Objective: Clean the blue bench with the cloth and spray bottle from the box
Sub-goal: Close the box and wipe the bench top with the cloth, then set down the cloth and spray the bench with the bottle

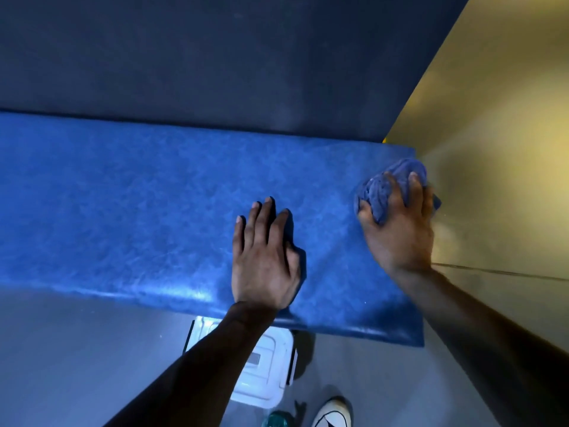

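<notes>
Here the blue bench (138, 211) abuts a dark wall (215, 57) and yellow wall (492, 118); the left hand (264, 260) lies flat, spread, while the right hand (400, 229) grips the cloth (388, 189) at the bench's right end.

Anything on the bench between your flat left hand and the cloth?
Nothing: the head view shows bare blue bench between the left hand and the cloth bunched under the right hand.

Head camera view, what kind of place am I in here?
Probably a gym, changing room or waiting area, though that is a guess. A long padded blue bench runs along a dark blue wall and ends at a yellow wall, with a smooth grey floor below.
</notes>
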